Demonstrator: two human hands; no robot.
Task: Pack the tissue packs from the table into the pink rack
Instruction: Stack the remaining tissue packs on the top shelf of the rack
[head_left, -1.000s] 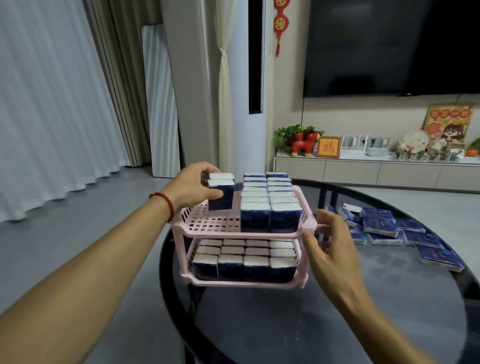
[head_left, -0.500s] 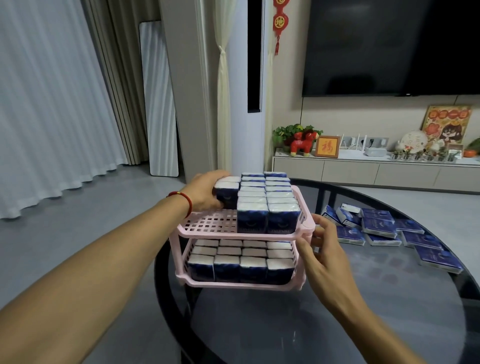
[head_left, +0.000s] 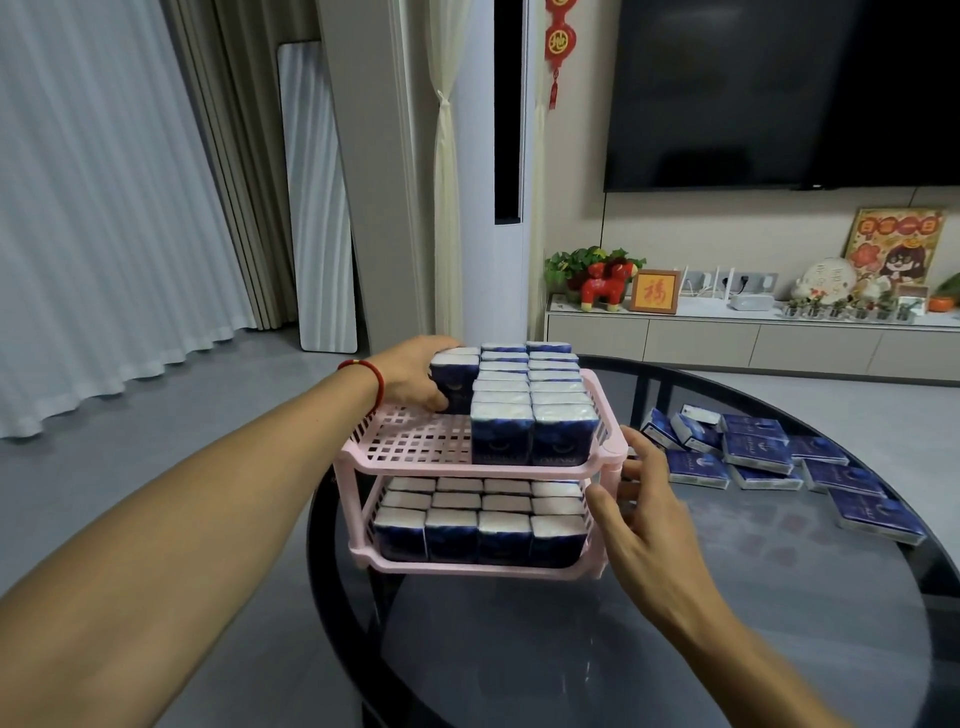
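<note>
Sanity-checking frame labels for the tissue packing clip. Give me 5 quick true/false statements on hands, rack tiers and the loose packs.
1. The left hand grips tissue packs at the back left of the pink rack's top tier. True.
2. The bottom tier has no packs in it. False: rows of packs stand across its visible front.
3. The right hand holds a tissue pack. False: its fingers are spread open against the rack's right side, holding no pack.
4. Loose tissue packs lie on the glass table to the right of the rack. True.
5. The top tier is fully packed. False: its front left grid is bare.
</note>
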